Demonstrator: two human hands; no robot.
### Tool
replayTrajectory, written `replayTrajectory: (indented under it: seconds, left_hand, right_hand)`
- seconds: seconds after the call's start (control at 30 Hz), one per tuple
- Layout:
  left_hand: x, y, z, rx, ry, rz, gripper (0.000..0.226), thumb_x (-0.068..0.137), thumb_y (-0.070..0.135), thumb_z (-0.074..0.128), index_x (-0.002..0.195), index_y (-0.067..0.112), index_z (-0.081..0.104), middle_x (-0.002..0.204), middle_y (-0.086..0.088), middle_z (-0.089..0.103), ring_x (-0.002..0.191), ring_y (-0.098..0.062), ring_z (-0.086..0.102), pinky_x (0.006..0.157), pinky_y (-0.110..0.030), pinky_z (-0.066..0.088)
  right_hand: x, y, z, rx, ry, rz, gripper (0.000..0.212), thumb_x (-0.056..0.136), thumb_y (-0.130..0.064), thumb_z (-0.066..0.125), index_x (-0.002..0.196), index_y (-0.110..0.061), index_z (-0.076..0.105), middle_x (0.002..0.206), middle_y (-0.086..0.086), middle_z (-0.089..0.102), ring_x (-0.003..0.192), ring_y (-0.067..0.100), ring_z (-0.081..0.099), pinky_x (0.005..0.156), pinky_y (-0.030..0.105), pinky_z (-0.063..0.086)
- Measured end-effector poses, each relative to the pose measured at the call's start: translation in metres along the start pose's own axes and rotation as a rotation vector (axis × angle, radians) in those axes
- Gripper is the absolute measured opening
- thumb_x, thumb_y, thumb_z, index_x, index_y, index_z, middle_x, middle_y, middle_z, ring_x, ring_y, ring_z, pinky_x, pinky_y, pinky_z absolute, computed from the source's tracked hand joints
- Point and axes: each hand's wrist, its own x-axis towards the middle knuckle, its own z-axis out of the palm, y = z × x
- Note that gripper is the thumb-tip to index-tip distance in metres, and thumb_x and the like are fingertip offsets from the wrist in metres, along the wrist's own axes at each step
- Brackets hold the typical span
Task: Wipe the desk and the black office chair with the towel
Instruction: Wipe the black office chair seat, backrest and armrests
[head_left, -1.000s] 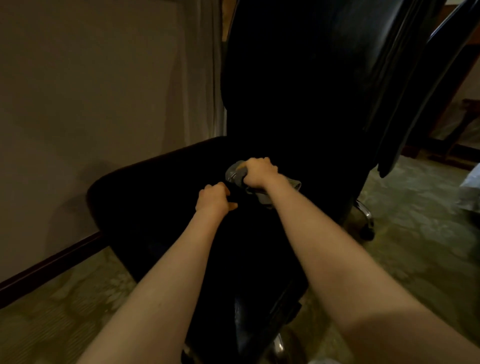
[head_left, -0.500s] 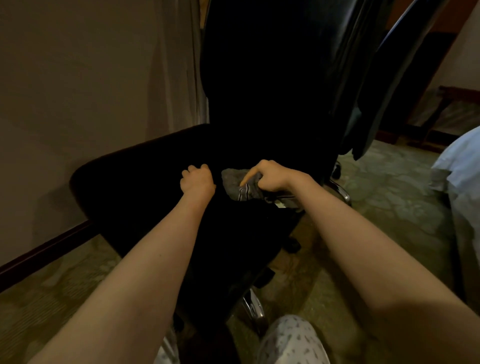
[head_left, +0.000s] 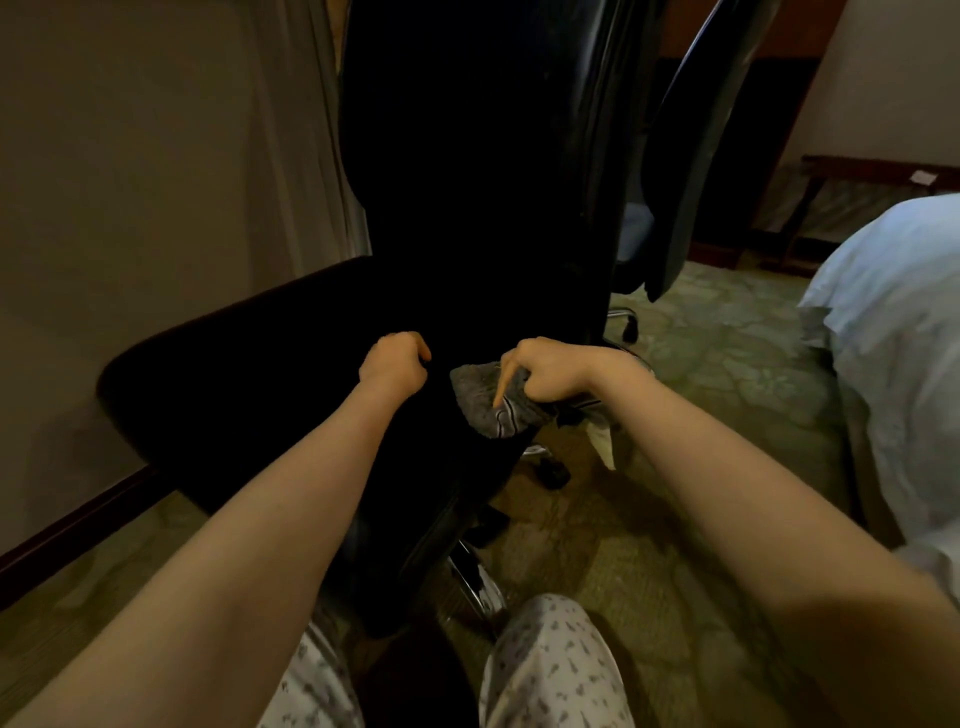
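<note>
The towel (head_left: 488, 405) is gripped by the right hand (head_left: 550, 371) at the edge of the chair (head_left: 249, 374), forefinger pressed down; the left hand (head_left: 392, 364) is kept fisted alongside.

Black chair (head_left: 467, 182); grey striped towel (head_left: 488, 405); green patterned carpet (head_left: 701, 353); white printed trousers (head_left: 550, 670).

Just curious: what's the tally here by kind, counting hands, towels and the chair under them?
Hands: 2, left hand and right hand
Towels: 1, grey towel
Chairs: 1, black office chair
Total: 4
</note>
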Motion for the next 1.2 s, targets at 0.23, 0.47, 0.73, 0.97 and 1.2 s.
replayTrajectory:
  seconds: [0.23, 0.47, 0.73, 0.97, 1.2]
  left_hand:
    - [-0.004, -0.027, -0.017, -0.035, 0.001, -0.121, 0.025, 0.091, -0.001, 0.048, 0.115, 0.000, 0.056, 0.116, -0.018, 0.054, 0.099, -0.029, 0.053, 0.088, -0.038, 0.045]
    - [0.002, -0.029, -0.013, -0.022, 0.018, -0.162, 0.026, 0.093, 0.006, 0.049, 0.118, 0.003, 0.054, 0.123, -0.017, 0.054, 0.100, -0.026, 0.053, 0.081, -0.034, 0.043]
    - [0.014, -0.040, -0.003, -0.007, 0.087, -0.279, 0.029, 0.092, 0.014, 0.052, 0.118, 0.004, 0.046, 0.114, -0.016, 0.056, 0.101, -0.030, 0.056, 0.069, -0.031, 0.041]
    - [0.014, -0.039, -0.003, -0.008, 0.006, -0.184, 0.027, 0.093, 0.006, 0.050, 0.119, 0.002, 0.051, 0.121, -0.018, 0.053, 0.107, -0.029, 0.052, 0.087, -0.036, 0.044]
    - [0.008, -0.030, -0.003, 0.037, 0.018, -0.117, 0.027, 0.091, 0.003, 0.048, 0.117, 0.006, 0.055, 0.121, -0.016, 0.051, 0.113, -0.032, 0.049, 0.090, -0.038, 0.044]
  right_hand:
    - [-0.040, 0.003, -0.046, -0.138, -0.033, 0.161, 0.028, 0.087, 0.000, 0.050, 0.104, -0.013, 0.067, 0.074, -0.007, 0.048, 0.080, 0.022, 0.053, 0.065, 0.028, 0.037]
    - [0.025, -0.041, -0.036, 0.024, 0.439, 0.160, 0.036, 0.089, -0.010, 0.053, 0.121, -0.023, 0.063, 0.125, 0.010, 0.050, 0.123, 0.034, 0.034, 0.104, 0.052, 0.027]
    - [0.095, -0.100, 0.025, -0.354, 0.341, 0.363, 0.037, 0.090, -0.021, 0.054, 0.128, -0.023, 0.055, 0.139, 0.006, 0.038, 0.129, 0.031, 0.027, 0.099, 0.046, 0.029]
    - [0.055, -0.040, 0.016, -0.402, 0.361, 0.353, 0.037, 0.096, -0.015, 0.044, 0.132, -0.011, 0.051, 0.137, 0.012, 0.040, 0.125, 0.035, 0.031, 0.098, 0.047, 0.029]
    - [-0.003, 0.026, 0.001, -0.527, 0.290, 0.678, 0.036, 0.095, -0.012, 0.041, 0.129, -0.010, 0.052, 0.133, 0.017, 0.045, 0.122, 0.038, 0.034, 0.097, 0.051, 0.032]
